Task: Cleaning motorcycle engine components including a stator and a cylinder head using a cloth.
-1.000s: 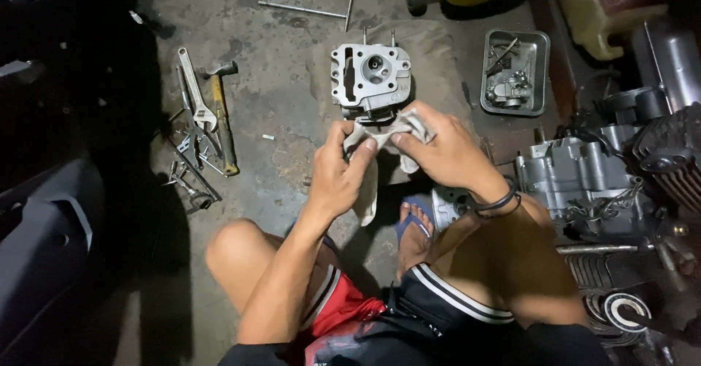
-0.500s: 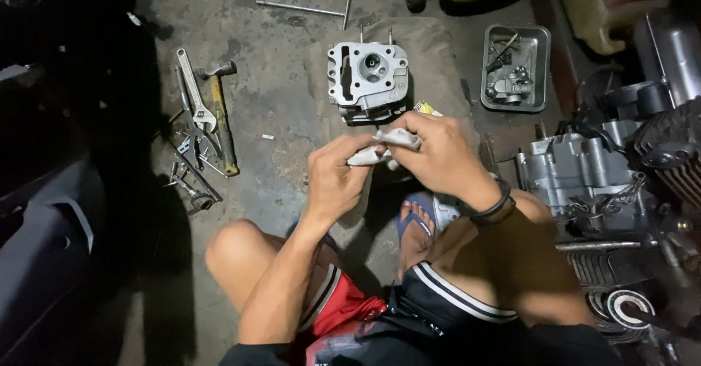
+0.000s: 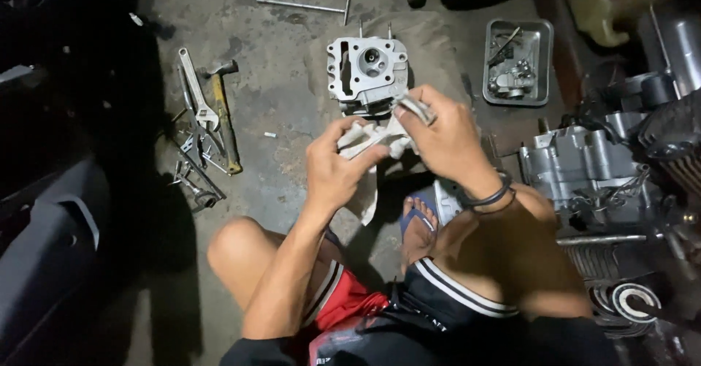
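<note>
Both my hands hold a dirty white rag (image 3: 369,191) in front of me, low over the concrete floor. My left hand (image 3: 337,163) grips the rag's bunched upper part, and its loose end hangs down below the hand. My right hand (image 3: 443,132) pinches a small grey metal part (image 3: 416,108) against the rag; a dark band sits on that wrist. Just beyond my hands a silver engine cylinder head (image 3: 365,72) stands on the floor, its open face up.
A wrench, a hammer and several small tools (image 3: 204,132) lie at the left. A metal tray of small parts (image 3: 520,62) sits at the back right. An engine block (image 3: 584,172) stands at the right. A long T-handled rod (image 3: 314,4) lies at the back.
My hands have shifted slightly, working the rag around the small metal part; the right hand has turned over the part. The cylinder head and tools have not moved.
</note>
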